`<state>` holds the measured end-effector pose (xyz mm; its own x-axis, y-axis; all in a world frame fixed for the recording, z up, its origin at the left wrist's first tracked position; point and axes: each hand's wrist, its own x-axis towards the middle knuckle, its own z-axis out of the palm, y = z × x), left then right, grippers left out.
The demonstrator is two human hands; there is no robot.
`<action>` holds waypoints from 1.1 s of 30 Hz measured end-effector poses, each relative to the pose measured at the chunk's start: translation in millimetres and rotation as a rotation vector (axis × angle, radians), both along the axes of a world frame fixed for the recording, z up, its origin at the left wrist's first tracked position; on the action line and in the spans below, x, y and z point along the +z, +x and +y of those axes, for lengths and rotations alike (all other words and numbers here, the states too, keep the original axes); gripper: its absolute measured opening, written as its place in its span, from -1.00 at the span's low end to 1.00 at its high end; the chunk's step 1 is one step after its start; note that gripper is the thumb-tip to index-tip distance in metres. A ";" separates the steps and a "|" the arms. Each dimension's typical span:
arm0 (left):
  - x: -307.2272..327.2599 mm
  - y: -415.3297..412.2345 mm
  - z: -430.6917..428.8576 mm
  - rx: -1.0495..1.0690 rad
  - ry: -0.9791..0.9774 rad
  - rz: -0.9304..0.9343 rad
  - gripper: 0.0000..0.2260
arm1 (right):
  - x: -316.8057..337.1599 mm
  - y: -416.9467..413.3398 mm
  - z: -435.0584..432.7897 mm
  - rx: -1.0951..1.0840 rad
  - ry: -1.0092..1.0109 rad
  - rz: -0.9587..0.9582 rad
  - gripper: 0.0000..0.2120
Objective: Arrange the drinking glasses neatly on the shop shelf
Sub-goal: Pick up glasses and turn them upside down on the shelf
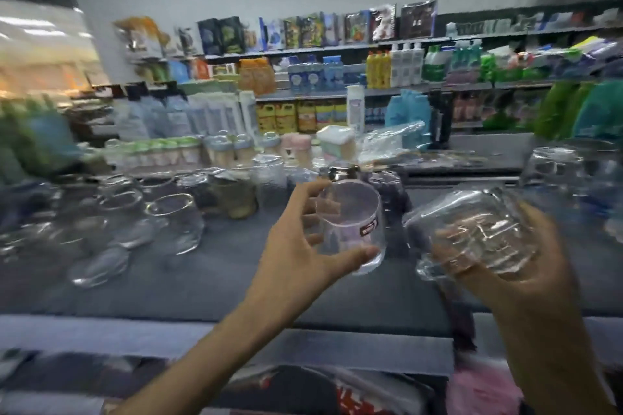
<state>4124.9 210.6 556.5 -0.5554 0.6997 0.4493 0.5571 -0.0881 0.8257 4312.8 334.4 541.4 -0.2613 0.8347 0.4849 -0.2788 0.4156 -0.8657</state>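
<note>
My left grip is curled round a clear glass with a small label, held above the dark shelf. My right grip holds a second glass, tilted and blurred, just beside the first. More glasses stand on the shelf to the left.

One smooth glass, one patterned glass — shelf glasses blurred, uncountable.
</note>
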 end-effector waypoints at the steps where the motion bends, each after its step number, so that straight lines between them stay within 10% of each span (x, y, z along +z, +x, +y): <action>1: -5.5 -13.5 -22.7 0.050 0.002 0.016 -0.29 | -1.1 -16.4 -11.4 0.055 -0.015 0.015 -0.34; 16: -48.9 -167.6 -256.7 0.485 0.018 -0.027 -0.25 | -32.8 -215.4 -161.4 0.341 -0.076 -0.147 -0.21; 33: -65.0 -239.2 -277.0 0.513 -0.009 -0.077 -0.23 | -40.5 -252.4 -206.8 0.214 -0.117 -0.158 -0.25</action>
<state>3885.7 -66.4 491.6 -0.8594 0.3324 0.3886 0.4641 0.1881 0.8655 4060.4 127.6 500.9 -0.5022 0.8002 0.3277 -0.2074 0.2565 -0.9440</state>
